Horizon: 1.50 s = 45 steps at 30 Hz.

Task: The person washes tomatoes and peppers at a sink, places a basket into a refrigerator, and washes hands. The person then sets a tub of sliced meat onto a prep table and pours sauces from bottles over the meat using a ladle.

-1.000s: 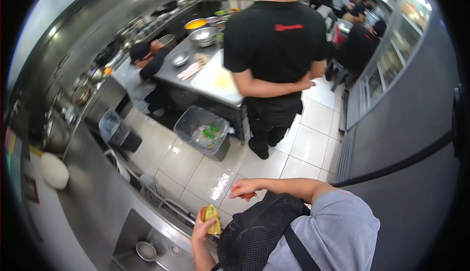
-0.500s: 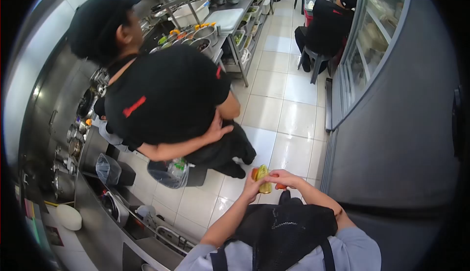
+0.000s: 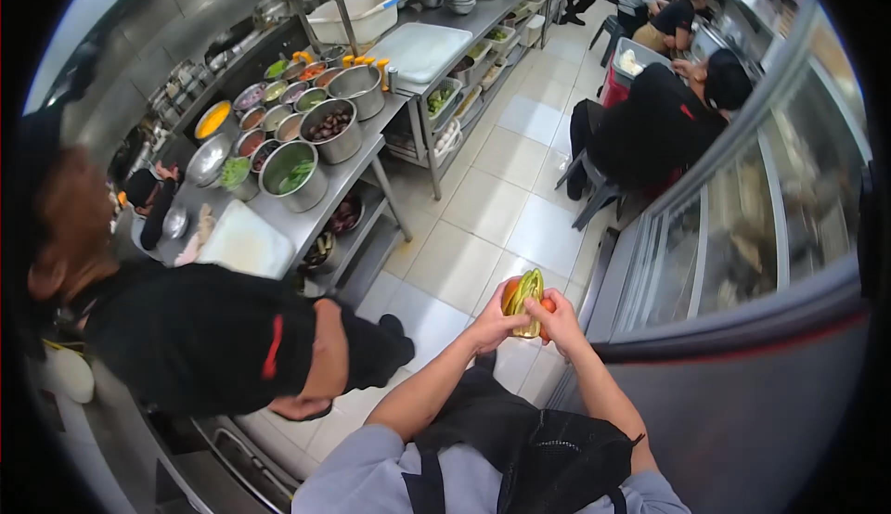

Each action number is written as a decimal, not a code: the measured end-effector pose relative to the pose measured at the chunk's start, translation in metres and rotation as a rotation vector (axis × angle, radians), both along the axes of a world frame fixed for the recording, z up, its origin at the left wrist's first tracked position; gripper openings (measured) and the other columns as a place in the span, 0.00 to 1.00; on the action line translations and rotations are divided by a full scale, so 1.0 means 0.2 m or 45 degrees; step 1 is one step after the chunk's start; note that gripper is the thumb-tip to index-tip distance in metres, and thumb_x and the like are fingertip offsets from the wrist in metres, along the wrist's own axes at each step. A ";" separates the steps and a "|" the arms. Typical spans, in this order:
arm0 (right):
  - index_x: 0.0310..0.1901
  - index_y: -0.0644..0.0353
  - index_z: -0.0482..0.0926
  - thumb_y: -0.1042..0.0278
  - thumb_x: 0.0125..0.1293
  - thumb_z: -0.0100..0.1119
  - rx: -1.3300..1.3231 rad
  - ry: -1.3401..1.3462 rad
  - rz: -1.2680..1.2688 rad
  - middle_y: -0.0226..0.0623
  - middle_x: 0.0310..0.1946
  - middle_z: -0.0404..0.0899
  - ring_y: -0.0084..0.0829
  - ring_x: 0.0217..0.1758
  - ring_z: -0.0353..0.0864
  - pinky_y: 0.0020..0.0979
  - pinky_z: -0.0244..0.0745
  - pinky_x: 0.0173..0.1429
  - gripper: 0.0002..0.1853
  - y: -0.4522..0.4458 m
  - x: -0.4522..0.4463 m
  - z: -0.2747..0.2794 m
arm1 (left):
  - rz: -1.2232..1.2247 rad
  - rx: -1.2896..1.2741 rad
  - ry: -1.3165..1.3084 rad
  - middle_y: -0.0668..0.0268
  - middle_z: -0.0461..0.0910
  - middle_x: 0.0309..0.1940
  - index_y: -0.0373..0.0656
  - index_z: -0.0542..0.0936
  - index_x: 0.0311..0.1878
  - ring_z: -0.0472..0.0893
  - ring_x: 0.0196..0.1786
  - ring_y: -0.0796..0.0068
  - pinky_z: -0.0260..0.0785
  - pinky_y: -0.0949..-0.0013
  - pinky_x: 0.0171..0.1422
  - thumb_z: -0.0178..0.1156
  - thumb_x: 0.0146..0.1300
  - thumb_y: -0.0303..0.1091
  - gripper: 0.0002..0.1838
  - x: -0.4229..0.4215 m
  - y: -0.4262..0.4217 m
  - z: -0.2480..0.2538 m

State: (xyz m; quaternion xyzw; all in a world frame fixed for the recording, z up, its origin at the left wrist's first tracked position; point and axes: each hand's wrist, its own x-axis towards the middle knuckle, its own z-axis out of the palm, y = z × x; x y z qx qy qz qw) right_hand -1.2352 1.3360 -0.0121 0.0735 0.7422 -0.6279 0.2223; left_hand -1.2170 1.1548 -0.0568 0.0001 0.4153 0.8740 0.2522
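In front of my body, both hands are close together over the floor tiles. My left hand (image 3: 494, 321) is closed around a yellowish-green cut pepper (image 3: 527, 289), and an orange-red piece (image 3: 510, 293) shows between its fingers and the pepper. My right hand (image 3: 560, 322) is closed on a small round red tomato (image 3: 548, 306), its thumb pressing the pepper's near end. The undersides of these vegetables are hidden by my fingers.
A person in black (image 3: 204, 338) stands close on my left. Behind is a steel counter (image 3: 367, 147) with several bowls and pots, including a pot of greens (image 3: 293, 176). A glass-door fridge (image 3: 733, 236) is at right. Another person (image 3: 650, 129) sits ahead beside the aisle (image 3: 473, 208).
My view has moved forward along the aisle, and the person in black now appears farther left. My hands have come closer together around the vegetables.
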 end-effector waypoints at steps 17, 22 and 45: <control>0.51 0.52 0.76 0.32 0.78 0.51 -0.885 -0.540 -0.005 0.36 0.33 0.82 0.30 0.30 0.83 0.27 0.65 0.20 0.27 0.37 -2.98 0.01 | 0.851 -0.131 -0.155 0.57 0.79 0.59 0.53 0.58 0.81 0.87 0.51 0.51 0.85 0.49 0.52 0.64 0.58 0.17 0.47 -2.20 -0.23 0.14; 0.53 0.52 0.76 0.31 0.77 0.53 -1.093 -0.630 0.231 0.37 0.37 0.83 0.33 0.35 0.84 0.29 0.70 0.24 0.28 0.00 -3.87 0.23 | 1.212 -0.075 -0.271 0.57 0.81 0.56 0.51 0.65 0.75 0.87 0.49 0.52 0.85 0.53 0.49 0.62 0.57 0.19 0.41 -2.40 -0.36 0.11; 0.66 0.49 0.73 0.62 0.71 0.66 -0.473 -0.092 0.819 0.38 0.47 0.80 0.31 0.42 0.85 0.27 0.73 0.30 0.24 -1.10 -6.90 0.37 | 1.368 0.192 0.019 0.62 0.85 0.51 0.54 0.61 0.82 0.72 0.77 0.45 0.51 0.29 0.84 0.64 0.62 0.37 0.44 -5.69 -0.95 0.36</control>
